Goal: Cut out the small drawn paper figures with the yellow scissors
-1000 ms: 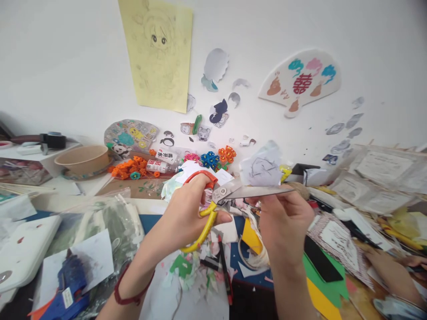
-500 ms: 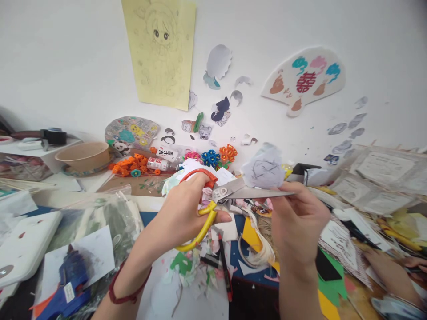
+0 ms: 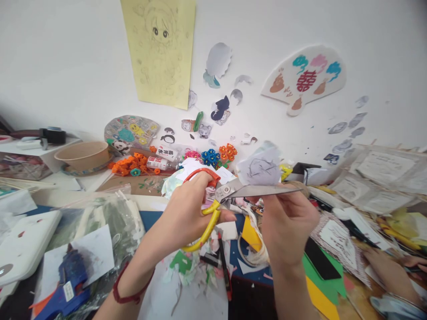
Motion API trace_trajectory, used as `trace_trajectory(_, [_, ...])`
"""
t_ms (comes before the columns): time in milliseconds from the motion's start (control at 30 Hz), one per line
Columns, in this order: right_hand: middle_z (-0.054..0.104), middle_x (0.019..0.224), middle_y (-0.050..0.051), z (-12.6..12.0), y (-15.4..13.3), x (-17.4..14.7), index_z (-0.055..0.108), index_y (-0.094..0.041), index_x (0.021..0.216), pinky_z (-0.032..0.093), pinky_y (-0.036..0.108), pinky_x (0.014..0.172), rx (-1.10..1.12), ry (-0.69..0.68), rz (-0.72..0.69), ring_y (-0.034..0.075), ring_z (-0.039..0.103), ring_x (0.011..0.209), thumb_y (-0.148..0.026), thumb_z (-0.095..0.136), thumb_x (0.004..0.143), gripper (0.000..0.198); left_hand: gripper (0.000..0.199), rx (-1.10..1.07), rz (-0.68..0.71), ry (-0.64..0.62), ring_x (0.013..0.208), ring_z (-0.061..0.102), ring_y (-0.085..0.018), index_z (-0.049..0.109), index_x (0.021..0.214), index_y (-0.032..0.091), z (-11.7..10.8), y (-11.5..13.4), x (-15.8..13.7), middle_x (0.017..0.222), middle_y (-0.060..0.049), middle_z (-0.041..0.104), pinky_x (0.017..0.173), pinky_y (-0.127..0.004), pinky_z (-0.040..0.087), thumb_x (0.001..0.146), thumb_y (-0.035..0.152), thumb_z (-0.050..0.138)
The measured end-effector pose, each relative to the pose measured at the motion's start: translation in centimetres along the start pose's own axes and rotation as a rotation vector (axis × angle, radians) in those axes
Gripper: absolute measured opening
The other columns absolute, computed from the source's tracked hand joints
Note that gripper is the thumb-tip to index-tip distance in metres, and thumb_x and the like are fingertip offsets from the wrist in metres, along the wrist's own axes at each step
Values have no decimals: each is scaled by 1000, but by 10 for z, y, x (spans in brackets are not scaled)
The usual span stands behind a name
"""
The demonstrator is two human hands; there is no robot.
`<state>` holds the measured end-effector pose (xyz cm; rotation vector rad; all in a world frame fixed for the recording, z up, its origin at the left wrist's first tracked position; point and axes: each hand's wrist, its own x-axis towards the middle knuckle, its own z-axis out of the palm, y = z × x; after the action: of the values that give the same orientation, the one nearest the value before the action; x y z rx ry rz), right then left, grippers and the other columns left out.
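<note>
My left hand [image 3: 191,209] is closed round the handles of a pair of scissors [image 3: 224,192], one handle orange and the other yellow. Their blades are parted and point right, with the long lower blade [image 3: 267,191] crossing in front of my right hand [image 3: 289,222]. A small piece of white paper [image 3: 259,168] with dark pencil lines stands up between the blades. Its lower edge is pinched in my right fingers, partly hidden by the blade. Below lie paper scraps [image 3: 196,266] on a white sheet [image 3: 193,302].
A blue glue gun [image 3: 71,275] and a white case [image 3: 26,244] lie at left. A red-and-black pen [image 3: 225,266], a coil of white cord [image 3: 255,249] and a black phone [image 3: 322,259] are nearer the middle. Another person's hand [image 3: 390,271] is at far right.
My right hand has shifted left with the paper, which sits slightly deeper between the blades. The scissors have moved slightly right.
</note>
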<state>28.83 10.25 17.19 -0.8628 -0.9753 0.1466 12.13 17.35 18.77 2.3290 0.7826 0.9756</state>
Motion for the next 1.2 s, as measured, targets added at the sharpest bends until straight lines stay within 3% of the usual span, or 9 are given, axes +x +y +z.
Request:
trace_trajectory(233, [74, 68, -1, -2, 2, 4, 75, -19, 78, 60, 26, 61, 0, -23, -58, 14, 70, 60, -17, 77, 81, 4, 37, 17, -9, 5, 76, 52, -18, 49, 98, 21, -2, 0, -1, 86, 1, 54, 67, -29, 36, 78, 40, 73])
trace_trajectory(500, [74, 72, -2, -4, -1, 6, 77, -20, 84, 61, 23, 64, 44, -40, -99, 12, 71, 62, -9, 75, 81, 12, 39, -7, -11, 0, 76, 51, -18, 48, 97, 20, -3, 3, -2, 87, 0, 55, 67, -30, 36, 80, 47, 71])
trace_trajectory(1200, [73, 67, 0, -2, 5, 2, 73, -19, 75, 58, 26, 55, -43, -9, -118, 15, 68, 59, -18, 78, 80, 7, 41, 32, -31, 8, 79, 56, -23, 46, 97, 21, -1, 2, 0, 90, -3, 58, 68, -33, 38, 81, 53, 66])
